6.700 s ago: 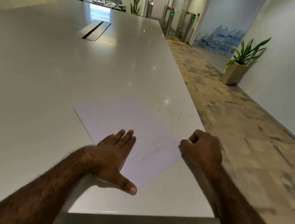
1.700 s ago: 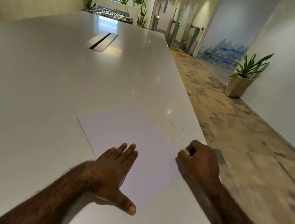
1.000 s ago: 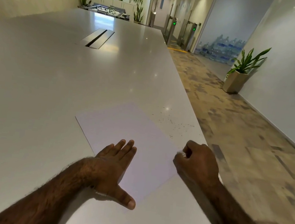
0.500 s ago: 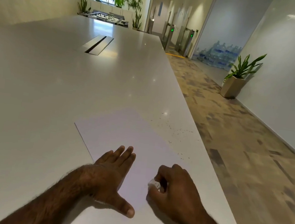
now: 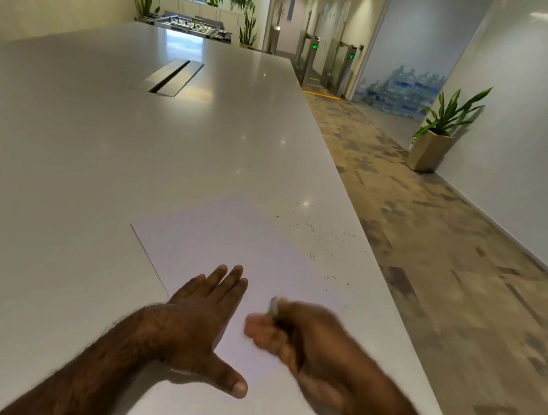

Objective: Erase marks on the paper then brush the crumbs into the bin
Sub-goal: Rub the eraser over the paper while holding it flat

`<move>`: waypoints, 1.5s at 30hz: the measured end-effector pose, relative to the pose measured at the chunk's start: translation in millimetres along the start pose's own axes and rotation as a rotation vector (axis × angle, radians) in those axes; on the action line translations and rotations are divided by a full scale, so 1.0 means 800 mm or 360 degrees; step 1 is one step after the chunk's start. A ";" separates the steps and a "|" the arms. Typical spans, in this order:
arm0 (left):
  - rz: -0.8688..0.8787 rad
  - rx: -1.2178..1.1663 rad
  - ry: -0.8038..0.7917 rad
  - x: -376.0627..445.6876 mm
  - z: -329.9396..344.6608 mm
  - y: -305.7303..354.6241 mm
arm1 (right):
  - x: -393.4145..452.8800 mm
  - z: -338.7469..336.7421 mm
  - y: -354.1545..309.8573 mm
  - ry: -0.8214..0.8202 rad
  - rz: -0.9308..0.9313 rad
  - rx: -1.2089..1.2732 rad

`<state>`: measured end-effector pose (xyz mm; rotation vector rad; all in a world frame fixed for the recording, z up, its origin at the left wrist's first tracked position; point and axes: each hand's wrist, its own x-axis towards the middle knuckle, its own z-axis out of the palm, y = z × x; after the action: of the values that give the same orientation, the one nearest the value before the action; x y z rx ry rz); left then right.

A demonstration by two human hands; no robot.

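Head view: white paper (image 5: 226, 249) lies near the table's (image 5: 66, 147) right edge. The left hand (image 5: 207, 316) still presses it, fingers flat. The blurred right hand (image 5: 298, 338), now over the paper, pinches a pale eraser (image 5: 273, 305). Crumbs (image 5: 324, 234) lie scattered beside it.

Long white table (image 5: 100, 151): paper (image 5: 226, 246) flat, dark crumbs (image 5: 317, 233) beside it.

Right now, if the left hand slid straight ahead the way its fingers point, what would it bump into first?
Nothing solid, it seems. The left hand lies flat on the paper, fingers aimed up and slightly right. Ahead is bare paper, then probably the crumbs on the table, though the exact line is hard to judge.
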<state>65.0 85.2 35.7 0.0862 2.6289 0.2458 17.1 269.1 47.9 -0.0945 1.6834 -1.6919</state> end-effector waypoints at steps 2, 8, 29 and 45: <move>0.0011 -0.0009 0.0017 -0.002 0.002 -0.001 | 0.025 -0.025 -0.026 0.0503 -0.0209 0.0205; 0.0016 0.0003 0.0031 0.002 0.002 -0.001 | -0.019 0.009 0.000 -0.0232 0.0296 0.0023; 0.0044 -0.0083 -0.0002 0.000 -0.004 0.000 | 0.130 -0.050 -0.056 0.1028 -0.1047 -0.0089; -0.0883 -0.0609 0.1044 0.034 -0.042 -0.151 | 0.141 -0.031 -0.022 0.0823 -0.1070 -0.1297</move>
<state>22.9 -35.9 29.0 -0.9887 3.0256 0.6579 -86.0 227.3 11.1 -0.7243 2.8971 -1.3943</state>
